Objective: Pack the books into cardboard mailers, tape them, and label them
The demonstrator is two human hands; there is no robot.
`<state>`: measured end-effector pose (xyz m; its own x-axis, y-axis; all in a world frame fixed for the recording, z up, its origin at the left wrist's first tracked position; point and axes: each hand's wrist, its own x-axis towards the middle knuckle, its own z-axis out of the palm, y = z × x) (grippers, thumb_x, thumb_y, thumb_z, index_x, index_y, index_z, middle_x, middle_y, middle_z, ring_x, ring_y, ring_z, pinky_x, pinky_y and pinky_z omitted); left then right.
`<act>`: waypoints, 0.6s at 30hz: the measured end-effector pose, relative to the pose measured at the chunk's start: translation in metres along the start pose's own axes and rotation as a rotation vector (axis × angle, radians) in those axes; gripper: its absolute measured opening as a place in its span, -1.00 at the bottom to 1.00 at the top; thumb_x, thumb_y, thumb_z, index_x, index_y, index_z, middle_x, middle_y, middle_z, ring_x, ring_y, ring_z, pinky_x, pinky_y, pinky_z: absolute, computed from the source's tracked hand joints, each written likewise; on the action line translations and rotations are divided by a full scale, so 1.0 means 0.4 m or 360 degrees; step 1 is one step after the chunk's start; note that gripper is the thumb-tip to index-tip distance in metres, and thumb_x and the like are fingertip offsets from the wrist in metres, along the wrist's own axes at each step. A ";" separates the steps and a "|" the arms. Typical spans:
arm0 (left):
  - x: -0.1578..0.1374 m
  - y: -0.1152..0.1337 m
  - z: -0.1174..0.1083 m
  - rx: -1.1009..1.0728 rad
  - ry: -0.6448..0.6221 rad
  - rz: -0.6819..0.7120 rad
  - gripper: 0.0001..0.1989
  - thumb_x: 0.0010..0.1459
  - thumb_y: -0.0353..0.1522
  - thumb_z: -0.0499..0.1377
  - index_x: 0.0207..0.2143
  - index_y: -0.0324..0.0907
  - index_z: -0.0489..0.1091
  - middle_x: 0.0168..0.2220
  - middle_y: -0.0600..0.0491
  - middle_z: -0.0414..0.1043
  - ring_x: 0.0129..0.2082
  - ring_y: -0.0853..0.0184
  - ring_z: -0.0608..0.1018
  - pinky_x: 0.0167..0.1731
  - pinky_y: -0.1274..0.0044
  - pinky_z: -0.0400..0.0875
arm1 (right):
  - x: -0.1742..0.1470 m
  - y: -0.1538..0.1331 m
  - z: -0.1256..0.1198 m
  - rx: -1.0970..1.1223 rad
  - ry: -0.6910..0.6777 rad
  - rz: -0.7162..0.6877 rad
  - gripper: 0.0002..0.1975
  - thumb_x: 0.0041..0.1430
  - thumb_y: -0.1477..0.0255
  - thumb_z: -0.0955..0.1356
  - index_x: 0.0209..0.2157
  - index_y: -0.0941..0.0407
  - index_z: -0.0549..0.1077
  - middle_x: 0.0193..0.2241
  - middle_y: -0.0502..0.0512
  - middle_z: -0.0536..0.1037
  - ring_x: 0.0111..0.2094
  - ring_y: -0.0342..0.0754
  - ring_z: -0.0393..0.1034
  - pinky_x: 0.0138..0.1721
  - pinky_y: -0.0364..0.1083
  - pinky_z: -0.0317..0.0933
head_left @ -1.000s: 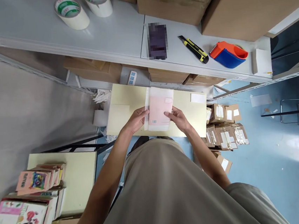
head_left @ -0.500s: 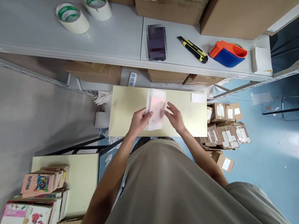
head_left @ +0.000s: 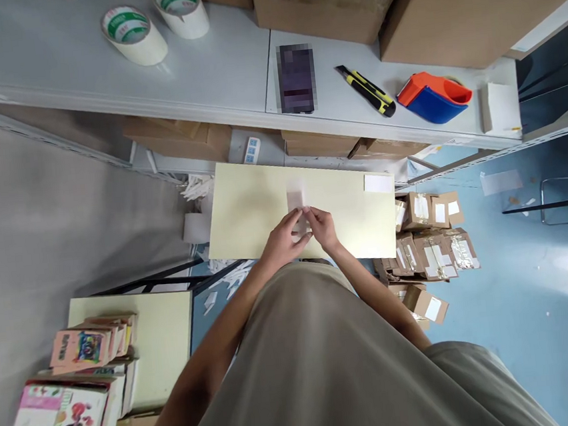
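Observation:
A thin pale-pink packet in translucent wrapping (head_left: pixel 295 198) is held over the cream tabletop (head_left: pixel 247 203), blurred and looking narrow from here. My left hand (head_left: pixel 285 239) grips its near left part, with the thumb reaching across toward the right. At the packet's near right edge my right hand (head_left: pixel 322 227) pinches with thumb and forefinger, its fingertips close to those of the left. The fingers cover the packet's near end.
A white paper slip (head_left: pixel 377 182) lies on the tabletop's right. The grey shelf (head_left: pixel 220 75) ahead bears tape rolls (head_left: pixel 134 36), a box cutter (head_left: pixel 366 90) and an orange-blue tape dispenser (head_left: pixel 434 98). Cartons (head_left: pixel 431 252) stand right; books (head_left: pixel 62 412) are stacked lower left.
My right hand has come in from beside the packet and now pinches its edge. The packet has turned and looks narrower, and my left hand has shifted right and nearer to me.

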<state>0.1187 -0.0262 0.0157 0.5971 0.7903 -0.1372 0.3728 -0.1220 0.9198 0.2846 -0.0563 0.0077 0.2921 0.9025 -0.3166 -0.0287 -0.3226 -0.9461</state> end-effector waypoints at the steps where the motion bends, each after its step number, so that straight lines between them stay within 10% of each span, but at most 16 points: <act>1: 0.003 -0.009 -0.007 -0.0087 0.0016 -0.0003 -0.34 0.41 -0.13 0.31 0.49 -0.05 0.43 0.53 -0.20 0.40 0.33 -0.04 0.65 0.16 0.20 0.74 | 0.005 0.002 -0.008 0.0068 -0.0016 0.0019 -0.27 0.28 -0.39 0.39 -0.48 0.00 0.32 -0.52 -0.06 0.29 -0.40 -0.07 0.19 -0.35 -0.08 0.21; 7: 0.031 -0.033 -0.088 -0.0358 0.0622 -0.0332 -0.29 0.24 0.07 0.48 0.30 -0.10 0.57 0.44 -0.25 0.50 0.47 -0.15 0.51 0.40 0.07 0.52 | 0.023 -0.003 -0.058 0.0592 -0.0296 0.0323 -0.34 0.11 -0.31 0.57 -0.43 -0.01 0.45 -0.48 -0.03 0.52 -0.31 0.00 0.47 -0.24 -0.05 0.44; 12: 0.025 -0.003 -0.154 -0.1137 0.0277 -0.0564 -0.28 0.06 0.14 0.60 0.06 -0.18 0.70 0.08 -0.20 0.76 0.09 -0.06 0.74 0.06 0.21 0.68 | 0.023 -0.003 -0.078 0.0949 -0.0368 0.0446 -0.48 0.15 -0.16 0.63 -0.22 -0.01 0.64 -0.20 0.10 0.79 0.12 0.19 0.67 0.10 0.07 0.60; 18: 0.018 0.040 -0.168 -0.1235 0.0286 -0.0567 -0.35 -0.02 0.07 0.67 -0.03 -0.15 0.74 -0.02 -0.15 0.80 -0.05 -0.02 0.78 -0.09 0.24 0.69 | 0.016 -0.005 -0.082 0.1026 -0.0319 0.0494 -0.57 0.26 -0.06 0.62 -0.14 -0.01 0.68 -0.13 0.08 0.83 0.19 0.19 0.68 0.19 0.10 0.61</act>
<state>0.0811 0.0180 0.0541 0.3919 0.7943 -0.4643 -0.1120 0.5421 0.8328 0.3179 -0.0592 0.0099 0.0007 0.8517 -0.5240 -0.6548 -0.3957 -0.6439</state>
